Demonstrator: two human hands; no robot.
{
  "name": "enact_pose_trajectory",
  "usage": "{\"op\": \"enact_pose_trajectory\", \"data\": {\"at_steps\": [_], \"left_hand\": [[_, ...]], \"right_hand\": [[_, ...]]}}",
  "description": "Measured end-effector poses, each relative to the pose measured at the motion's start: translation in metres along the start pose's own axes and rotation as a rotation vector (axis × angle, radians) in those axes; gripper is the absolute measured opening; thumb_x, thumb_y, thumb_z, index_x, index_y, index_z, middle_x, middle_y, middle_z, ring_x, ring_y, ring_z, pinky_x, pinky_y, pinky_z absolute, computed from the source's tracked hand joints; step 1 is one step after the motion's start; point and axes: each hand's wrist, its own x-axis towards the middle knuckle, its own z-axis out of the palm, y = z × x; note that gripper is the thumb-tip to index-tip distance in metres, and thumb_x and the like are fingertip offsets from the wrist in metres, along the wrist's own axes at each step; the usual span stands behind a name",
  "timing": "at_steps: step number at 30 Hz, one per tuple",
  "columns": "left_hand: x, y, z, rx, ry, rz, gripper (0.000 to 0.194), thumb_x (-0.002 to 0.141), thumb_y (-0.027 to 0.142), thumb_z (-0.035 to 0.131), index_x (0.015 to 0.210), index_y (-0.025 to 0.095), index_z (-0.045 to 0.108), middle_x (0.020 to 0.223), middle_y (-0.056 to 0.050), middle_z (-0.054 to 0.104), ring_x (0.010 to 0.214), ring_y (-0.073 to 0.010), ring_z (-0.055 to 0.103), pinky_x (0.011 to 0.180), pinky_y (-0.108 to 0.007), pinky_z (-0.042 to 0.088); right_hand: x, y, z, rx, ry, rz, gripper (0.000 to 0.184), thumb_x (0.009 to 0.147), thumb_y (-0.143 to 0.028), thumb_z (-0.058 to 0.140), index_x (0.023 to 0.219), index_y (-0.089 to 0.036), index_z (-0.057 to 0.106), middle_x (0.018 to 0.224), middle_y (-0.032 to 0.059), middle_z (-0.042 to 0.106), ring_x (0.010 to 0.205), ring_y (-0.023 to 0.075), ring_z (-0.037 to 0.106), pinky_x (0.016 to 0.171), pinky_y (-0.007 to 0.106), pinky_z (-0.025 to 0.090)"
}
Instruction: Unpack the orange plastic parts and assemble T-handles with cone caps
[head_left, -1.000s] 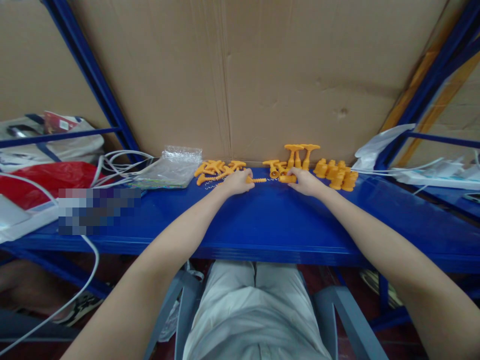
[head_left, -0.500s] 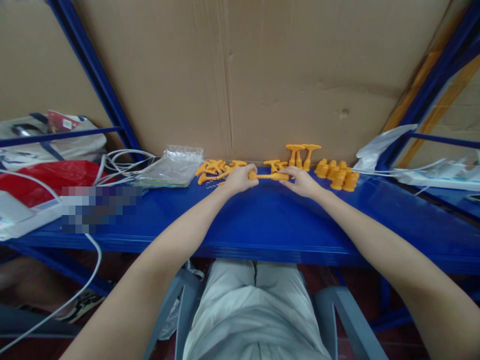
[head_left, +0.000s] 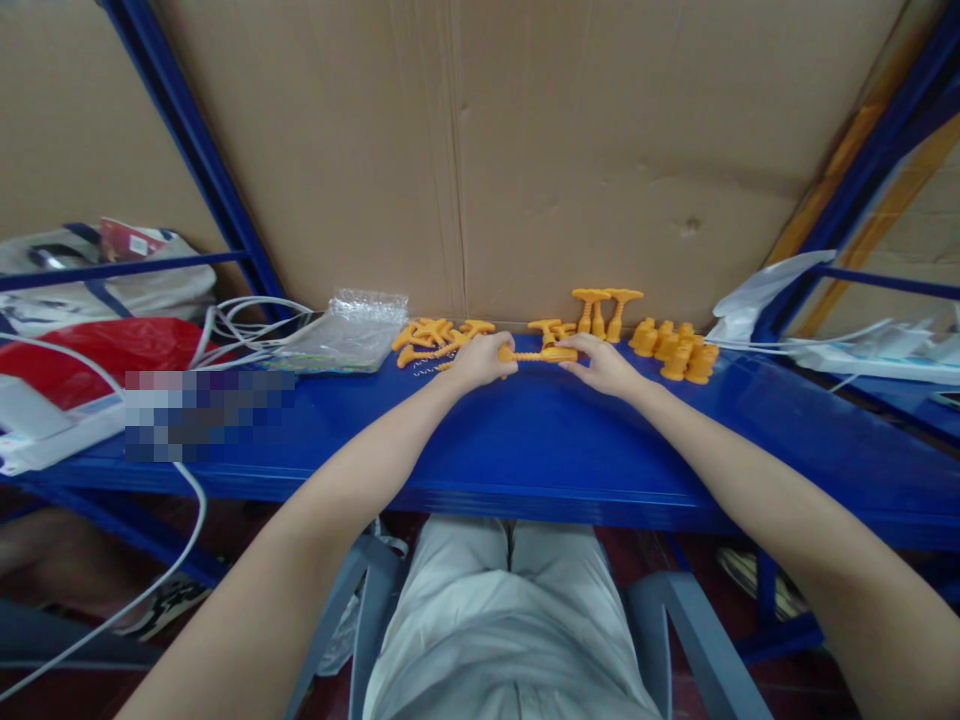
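Between my hands, just above the blue table, a yellow-orange plastic piece with a threaded shaft [head_left: 529,356] lies sideways. My left hand [head_left: 484,361] is closed round its T-shaped end. At the other end, my right hand [head_left: 598,366] pinches a wider yellow part [head_left: 559,354]; whether the two parts are joined I cannot tell. Left of my left hand lie loose yellow T-handled screw pieces [head_left: 429,334] and small metal springs [head_left: 426,366]. Beyond my right hand, yellow T-topped pieces [head_left: 615,312] stand upright. Several yellow bottle-shaped sleeves [head_left: 679,355] stand to the right.
The blue table [head_left: 540,450] runs along a cardboard wall [head_left: 525,150]. Clear plastic bags [head_left: 345,335], white cables [head_left: 247,310] and a red bag [head_left: 105,355] are on the left. A power strip [head_left: 870,358] lies on the right. A co-worker's leg [head_left: 67,570] shows at lower left.
Both hands keep nearly the same place and hold on the yellow piece. The view has shifted very slightly, and a shoe now shows under the table at right.
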Motion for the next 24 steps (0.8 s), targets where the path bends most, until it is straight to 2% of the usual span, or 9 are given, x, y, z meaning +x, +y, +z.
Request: {"op": "enact_pose_trajectory", "data": {"at_steps": [4,11,19,24], "left_hand": [[0.000,0.001,0.002,-0.071,0.026,-0.001,0.025,0.072,0.024,0.067,0.096,0.019,0.071,0.069,0.000,0.066,0.070,-0.0174,0.061,0.063,-0.025,0.043],[0.002,0.003,0.006,-0.268,-0.025,-0.085,0.017,0.072,0.021,0.067,0.089,0.017,0.070,0.062,0.003,0.061,0.060,-0.0145,0.057,0.059,-0.024,0.041],[-0.001,0.004,-0.001,-0.068,0.025,-0.010,0.027,0.074,0.024,0.066,0.100,0.018,0.070,0.074,-0.001,0.069,0.073,-0.0192,0.064,0.065,-0.027,0.045],[-0.003,0.006,-0.003,0.001,0.033,-0.018,0.029,0.075,0.028,0.067,0.103,0.020,0.070,0.081,-0.004,0.072,0.084,-0.0241,0.067,0.073,-0.029,0.049]], "right_hand": [[0.000,-0.001,-0.003,-0.010,-0.003,-0.017,0.032,0.090,-0.026,0.059,0.118,-0.021,0.072,0.115,0.0130,0.071,0.108,0.0292,0.066,0.097,0.050,0.053],[0.001,-0.002,-0.006,-0.019,0.023,-0.059,0.034,0.091,-0.023,0.056,0.121,-0.022,0.071,0.122,0.0133,0.069,0.116,0.0293,0.064,0.105,0.052,0.050],[0.002,0.001,-0.002,0.011,0.024,-0.012,0.035,0.088,-0.025,0.062,0.122,-0.020,0.069,0.119,0.0143,0.069,0.109,0.0295,0.066,0.096,0.051,0.055],[0.000,0.012,-0.004,0.152,0.002,0.072,0.044,0.083,-0.026,0.068,0.127,-0.020,0.061,0.132,0.0152,0.062,0.116,0.0277,0.065,0.094,0.045,0.059]]}}
